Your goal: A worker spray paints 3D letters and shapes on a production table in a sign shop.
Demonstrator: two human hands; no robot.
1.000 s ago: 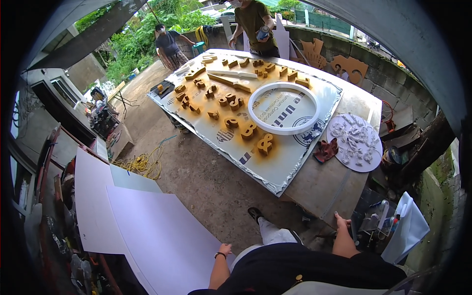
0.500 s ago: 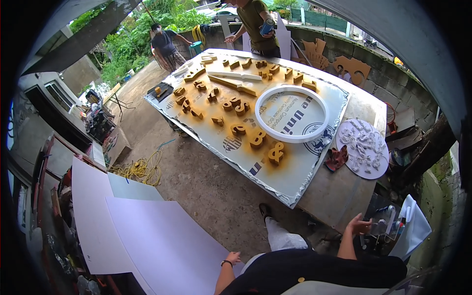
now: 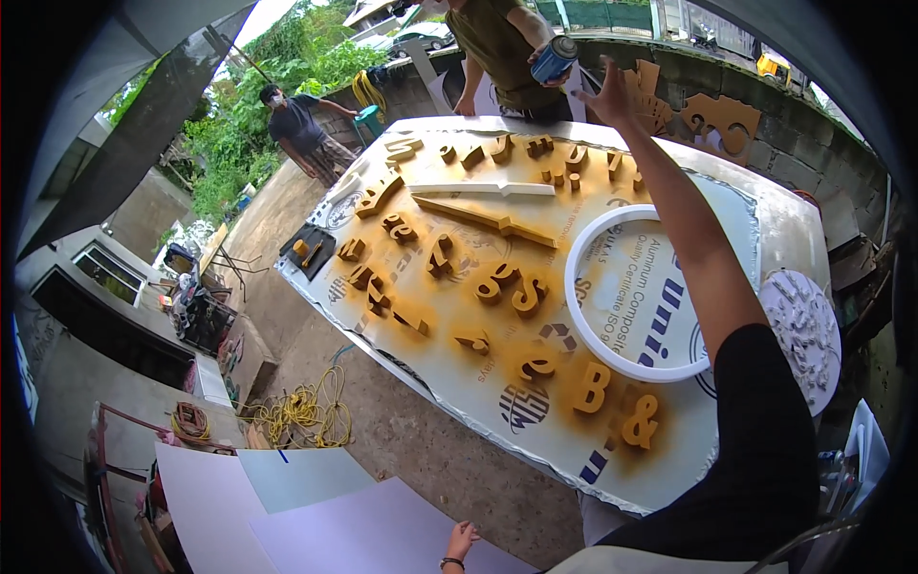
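My right hand (image 3: 604,94) reaches over the far side of the table with its fingers spread, holding nothing. Just left of it, apart from my fingers, is a blue spray can (image 3: 549,63) in a co-worker's hand. My left hand (image 3: 463,541) hangs low at the bottom edge, fingers loosely curled and nothing visible in them, above a white sheet (image 3: 382,526). Gold-painted cut-out letters, among them an ampersand (image 3: 640,422) and a letter B (image 3: 592,388), lie on a printed panel (image 3: 459,392). Beneath my right forearm is a white ring (image 3: 580,316).
A co-worker (image 3: 497,57) stands at the table's far side; another person (image 3: 306,134) stands farther left beside a green bucket (image 3: 367,122). A round white board (image 3: 803,335) with small pieces lies at the right. Yellow rope (image 3: 306,411) is coiled on the concrete floor.
My right hand has swung from low at the right up across the table towards the spray can. The view has moved closer to the table. The co-worker still holds the can.
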